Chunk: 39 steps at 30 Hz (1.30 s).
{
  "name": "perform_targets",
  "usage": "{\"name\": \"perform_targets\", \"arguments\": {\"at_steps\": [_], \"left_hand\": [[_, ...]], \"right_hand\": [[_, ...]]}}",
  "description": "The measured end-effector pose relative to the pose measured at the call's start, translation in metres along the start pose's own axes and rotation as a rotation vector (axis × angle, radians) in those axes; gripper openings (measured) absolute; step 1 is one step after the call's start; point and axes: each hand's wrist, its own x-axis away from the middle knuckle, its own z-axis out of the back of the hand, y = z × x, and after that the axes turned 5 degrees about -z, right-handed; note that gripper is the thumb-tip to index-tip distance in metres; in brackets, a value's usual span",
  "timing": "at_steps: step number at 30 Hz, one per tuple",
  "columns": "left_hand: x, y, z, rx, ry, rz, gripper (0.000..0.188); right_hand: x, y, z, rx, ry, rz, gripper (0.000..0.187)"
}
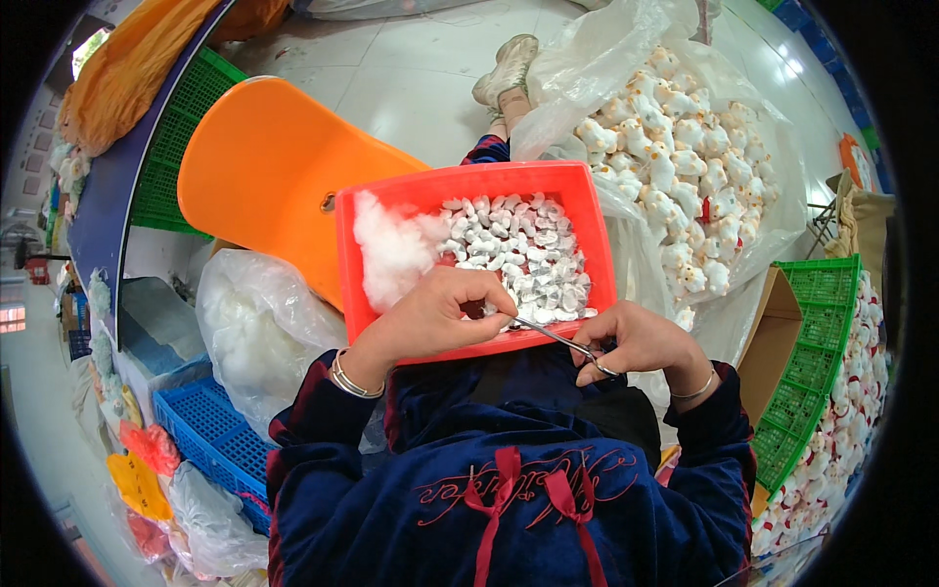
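Note:
A red plastic tray [599,235] sits at my lap. White fluffy stuffing [386,245] lies in its left part, and many small white and silvery-grey curved pieces [523,235] fill the rest. Over the tray's near edge, my right hand [636,342] grips slim metal forceps [553,336] by the handle end, pointing left. Their tip reaches the pinched fingers of my left hand [440,313]. Whatever those fingers hold is too small and covered to make out.
At the right, a clear plastic bag [773,225] holds many small white plush figures [675,157]. An orange chair [264,176] stands left of the tray. Farther left are a bag of stuffing [259,328] and a blue crate [210,416]. A green crate [817,352] stands at right.

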Motion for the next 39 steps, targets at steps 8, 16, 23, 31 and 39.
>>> {"name": "perform_targets", "arguments": {"at_steps": [8, 16, 23, 31, 39], "left_hand": [[0.003, -0.002, 0.015, -0.024, 0.023, -0.086, 0.011], [0.01, -0.009, 0.014, 0.053, 0.05, -0.033, 0.013], [0.006, -0.008, 0.005, 0.15, -0.008, 0.204, 0.017], [0.002, -0.011, -0.002, 0.523, 0.068, 0.28, 0.014], [0.004, -0.016, -0.002, 0.6, 0.059, 0.242, 0.02]], "right_hand": [[0.004, -0.001, -0.002, -0.05, -0.009, -0.022, 0.026], [0.005, -0.009, -0.007, -0.017, 0.032, -0.02, 0.024], [0.006, -0.004, -0.008, 0.035, 0.076, -0.037, 0.026], [0.01, -0.002, -0.004, 0.176, 0.183, 0.05, 0.029], [0.01, -0.001, -0.001, 0.148, 0.18, 0.08, 0.032]]}}
